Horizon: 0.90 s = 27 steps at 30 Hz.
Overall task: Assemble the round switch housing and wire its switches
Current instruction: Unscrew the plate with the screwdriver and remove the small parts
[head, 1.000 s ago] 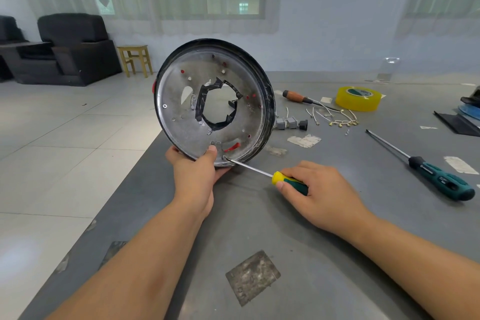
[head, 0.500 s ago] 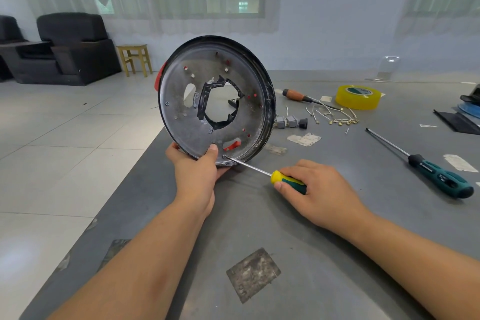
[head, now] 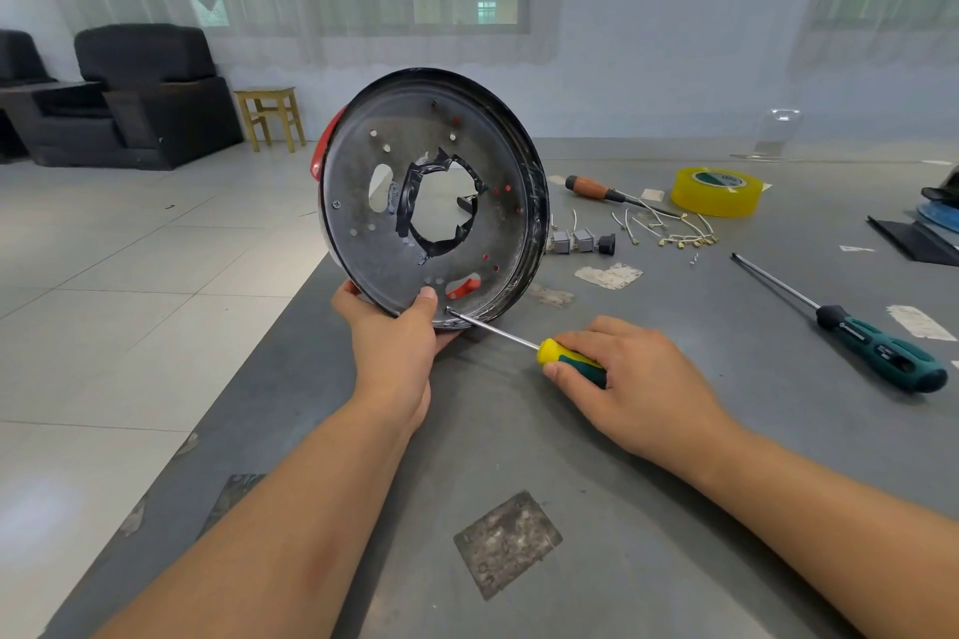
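The round grey metal switch housing with a black rim has turned slightly since a second ago, so a red part at its upper left edge now shows; both hands have kept their places. The housing stands on edge at the left border of the grey desk. The left hand grips its lowest rim, thumb on the inner face. The right hand pinches the yellow-and-green-handled screwdriver, tip set against the housing just right of that thumb. Small grey switches and loose wires lie beyond, near a yellow tape roll.
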Tool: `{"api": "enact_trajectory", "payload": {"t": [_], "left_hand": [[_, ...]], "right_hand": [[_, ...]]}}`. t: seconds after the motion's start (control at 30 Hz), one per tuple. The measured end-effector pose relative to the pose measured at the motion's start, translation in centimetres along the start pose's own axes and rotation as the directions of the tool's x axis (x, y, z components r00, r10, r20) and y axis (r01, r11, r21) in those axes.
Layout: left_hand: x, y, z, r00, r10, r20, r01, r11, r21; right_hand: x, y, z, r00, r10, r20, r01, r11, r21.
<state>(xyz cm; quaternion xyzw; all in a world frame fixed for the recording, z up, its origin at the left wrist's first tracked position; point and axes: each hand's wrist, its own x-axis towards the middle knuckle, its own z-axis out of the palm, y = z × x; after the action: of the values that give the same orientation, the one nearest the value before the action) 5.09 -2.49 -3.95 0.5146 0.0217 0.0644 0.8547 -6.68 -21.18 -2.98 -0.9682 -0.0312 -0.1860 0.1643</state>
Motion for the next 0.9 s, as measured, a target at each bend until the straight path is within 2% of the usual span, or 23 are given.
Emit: {"api": "enact_trajectory", "payload": {"t": [0.47,0.63,0.77,0.9], "left_hand": [[0.4,-0.8,-0.2,0.997,0.078,0.010,-0.078,0.994,0.075],[0.6,-1.3,-0.4,0.993,0.120,0.019,-0.122,0.986,0.116],[0.6,-1.3,-0.5,0.993,0.119,0.027,-0.121,0.985,0.120],[0.4,-1.2,-0.4,0.991,0.125,0.039,-0.129,0.982,0.138]], "right_hand": [[-0.4,-1.4,0.5,0.995,0.098,0.025,-0.098,0.995,-0.021],[-0.3,-1.9,0.4,0.977,0.212,0.025,-0.214,0.963,0.163],[0.2,-2.8,-0.1,0.937,0.286,0.200,-0.347,0.824,0.448],[0.8,-3.3,-0.9,0.829,0.344,0.441,-0.559,0.516,0.649]]}}
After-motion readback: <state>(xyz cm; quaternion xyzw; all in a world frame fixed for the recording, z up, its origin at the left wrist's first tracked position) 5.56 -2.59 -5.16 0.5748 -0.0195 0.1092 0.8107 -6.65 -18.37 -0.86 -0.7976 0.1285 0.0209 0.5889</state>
